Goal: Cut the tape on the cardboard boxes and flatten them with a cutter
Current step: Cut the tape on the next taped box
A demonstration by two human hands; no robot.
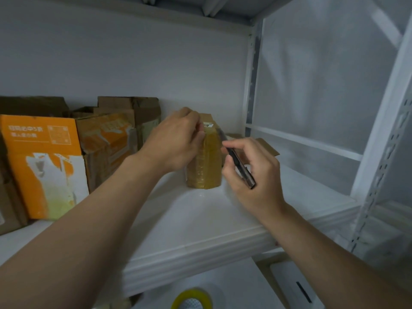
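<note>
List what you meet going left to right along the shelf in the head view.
orange box → worn brown box → left hand → taped box → right hand holding the cutter

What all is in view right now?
taped box: 1, brown under yellowish tape, upright, mid-shelf
cutter: 1, black, right of taped box
orange boxes: 2, orange and white, shelf left
plain cartons: several, brown, behind orange boxes
cardboard piece: 1, brown, behind taped box
tape roll: 1, yellow, below shelf
shelf: 1, white, under the boxes
left hand: 1, grips taped box top
right hand: 1, holds cutter
</note>
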